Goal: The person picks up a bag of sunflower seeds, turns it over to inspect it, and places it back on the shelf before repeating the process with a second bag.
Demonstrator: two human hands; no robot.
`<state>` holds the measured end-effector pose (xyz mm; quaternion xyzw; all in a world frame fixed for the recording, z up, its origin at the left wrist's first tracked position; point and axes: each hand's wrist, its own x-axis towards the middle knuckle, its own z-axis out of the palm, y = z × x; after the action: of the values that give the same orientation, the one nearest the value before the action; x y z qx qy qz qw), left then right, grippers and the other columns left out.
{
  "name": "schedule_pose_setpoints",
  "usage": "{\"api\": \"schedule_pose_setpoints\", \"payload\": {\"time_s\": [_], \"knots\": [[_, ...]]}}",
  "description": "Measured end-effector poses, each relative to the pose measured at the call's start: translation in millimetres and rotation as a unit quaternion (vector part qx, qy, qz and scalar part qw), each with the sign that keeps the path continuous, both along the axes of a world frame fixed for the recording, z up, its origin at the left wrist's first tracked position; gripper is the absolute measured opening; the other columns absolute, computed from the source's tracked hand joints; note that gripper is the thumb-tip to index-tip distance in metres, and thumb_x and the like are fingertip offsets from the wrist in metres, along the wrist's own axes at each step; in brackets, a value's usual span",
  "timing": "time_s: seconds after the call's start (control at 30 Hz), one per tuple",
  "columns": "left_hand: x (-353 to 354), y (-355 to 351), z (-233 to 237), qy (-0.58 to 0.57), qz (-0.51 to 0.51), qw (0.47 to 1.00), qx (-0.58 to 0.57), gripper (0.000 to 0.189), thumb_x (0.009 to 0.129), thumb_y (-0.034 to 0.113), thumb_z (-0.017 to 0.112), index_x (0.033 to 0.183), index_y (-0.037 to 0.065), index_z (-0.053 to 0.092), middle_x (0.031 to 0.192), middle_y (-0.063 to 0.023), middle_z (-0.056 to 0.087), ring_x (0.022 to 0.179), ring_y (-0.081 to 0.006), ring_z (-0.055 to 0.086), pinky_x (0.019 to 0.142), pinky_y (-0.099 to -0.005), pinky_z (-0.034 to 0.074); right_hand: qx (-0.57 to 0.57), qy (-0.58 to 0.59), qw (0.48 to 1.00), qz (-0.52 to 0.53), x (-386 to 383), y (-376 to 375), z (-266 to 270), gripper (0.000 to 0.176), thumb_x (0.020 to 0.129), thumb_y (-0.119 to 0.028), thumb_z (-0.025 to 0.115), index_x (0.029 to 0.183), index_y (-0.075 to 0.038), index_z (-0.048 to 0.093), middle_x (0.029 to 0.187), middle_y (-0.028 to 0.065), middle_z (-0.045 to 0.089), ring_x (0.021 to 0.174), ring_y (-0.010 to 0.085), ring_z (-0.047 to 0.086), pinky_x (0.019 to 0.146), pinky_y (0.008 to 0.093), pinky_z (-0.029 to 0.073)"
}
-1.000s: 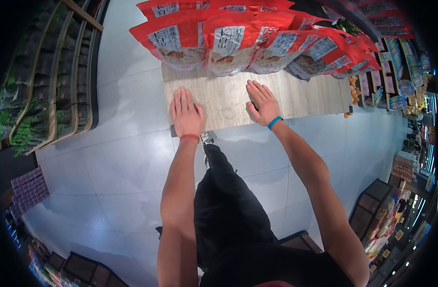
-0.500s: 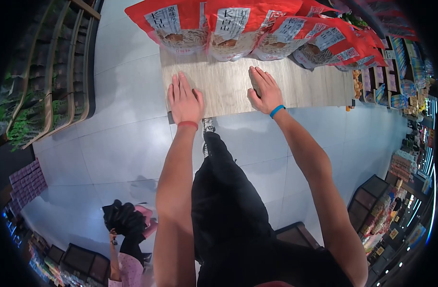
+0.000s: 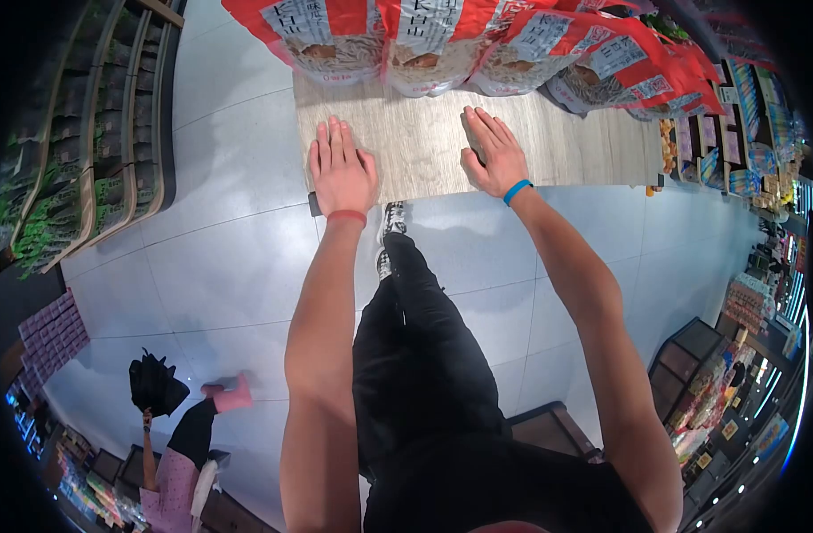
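Note:
My left hand [image 3: 343, 174] lies flat, palm down, on the left part of a wood-grain tabletop [image 3: 415, 147], with its fingers stretched toward the bags. On the same surface, further right, my right hand [image 3: 496, 155] rests with the thumb apart from the fingers. Neither hand holds anything. Beyond my fingertips stands a row of red bags with clear lower parts, filled with what look like seeds: one [image 3: 326, 55] ahead of my left hand, another [image 3: 424, 62] between the hands, and one [image 3: 526, 58] ahead of my right hand. Their tops are partly cut off by the view.
Shelves with green packets [image 3: 87, 142] rise at the left. A person in a pink top [image 3: 171, 484] carries a black umbrella [image 3: 156, 384] at lower left. Stocked shelves [image 3: 744, 133] line the right. A dark-framed bin [image 3: 553, 431] stands behind me.
Both hands stay flat on the tabletop. The view has shifted slightly, so the table and bags sit higher. The person at lower left has moved further left, with the umbrella.

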<state>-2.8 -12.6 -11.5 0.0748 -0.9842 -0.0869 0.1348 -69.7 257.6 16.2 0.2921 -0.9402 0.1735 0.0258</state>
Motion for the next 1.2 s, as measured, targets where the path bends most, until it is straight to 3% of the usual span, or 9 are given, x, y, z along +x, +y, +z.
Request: {"api": "schedule_pose_setpoints", "payload": {"time_s": [0.23, 0.4, 0.73, 1.0, 1.2], "knots": [[-1.3, 0.3, 0.3, -0.001, -0.003, 1.0, -0.013, 0.052, 0.092, 0.024, 0.042, 0.138, 0.0, 0.046, 0.147, -0.0123, 0.043, 0.139, -0.0261, 0.033, 0.115, -0.041, 0.023, 0.05, 0.024, 0.998, 0.015, -0.7, 1.6, -1.6, 0.06, 0.088, -0.027, 0.051, 0.143, -0.009, 0.039, 0.148, 0.0056, 0.041, 0.137, 0.023, 0.036, 0.115, 0.0393, 0.027], [-0.4, 2.9, 5.4, -0.008, 0.012, 0.999, 0.035, 0.06, 0.091, 0.023, 0.041, 0.143, -0.005, 0.032, 0.146, -0.0161, 0.042, 0.139, -0.0264, 0.033, 0.115, -0.0406, 0.023, 0.001, -0.006, 1.0, -0.014, 1.3, -0.6, 1.4, 0.062, 0.087, -0.027, 0.051, 0.144, -0.009, 0.037, 0.147, 0.007, 0.042, 0.137, 0.0231, 0.036, 0.115, 0.0387, 0.027], [-1.2, 1.2, 4.1, -0.01, 0.005, 1.0, 0.013, 0.06, 0.091, 0.022, 0.042, 0.142, -0.007, 0.032, 0.144, -0.0162, 0.043, 0.138, -0.0254, 0.035, 0.115, -0.0403, 0.023, -0.006, -0.012, 1.0, -0.015, 0.5, -1.1, 3.7, 0.063, 0.085, -0.026, 0.052, 0.144, -0.01, 0.038, 0.144, 0.0078, 0.046, 0.136, 0.0218, 0.039, 0.115, 0.0388, 0.028], [-0.6, 0.5, 1.5, -0.006, -0.004, 1.0, 0.001, 0.053, 0.092, 0.021, 0.041, 0.14, -0.001, 0.041, 0.147, -0.0116, 0.042, 0.139, -0.0256, 0.033, 0.115, -0.0406, 0.023, 0.028, 0.017, 0.999, 0.011, 0.1, 1.7, 0.4, 0.057, 0.088, -0.026, 0.052, 0.142, -0.009, 0.043, 0.148, 0.0055, 0.041, 0.137, 0.0229, 0.037, 0.115, 0.04, 0.027], [-0.4, 1.7, 6.5, -0.006, -0.007, 1.0, 0.009, 0.055, 0.092, 0.021, 0.042, 0.141, -0.003, 0.038, 0.146, -0.014, 0.041, 0.14, -0.026, 0.031, 0.115, -0.0408, 0.022, 0.025, 0.007, 1.0, 0.004, 0.6, 0.9, 2.7, 0.059, 0.087, -0.025, 0.051, 0.143, -0.009, 0.04, 0.148, 0.0066, 0.04, 0.137, 0.0238, 0.037, 0.115, 0.0399, 0.027]]}}
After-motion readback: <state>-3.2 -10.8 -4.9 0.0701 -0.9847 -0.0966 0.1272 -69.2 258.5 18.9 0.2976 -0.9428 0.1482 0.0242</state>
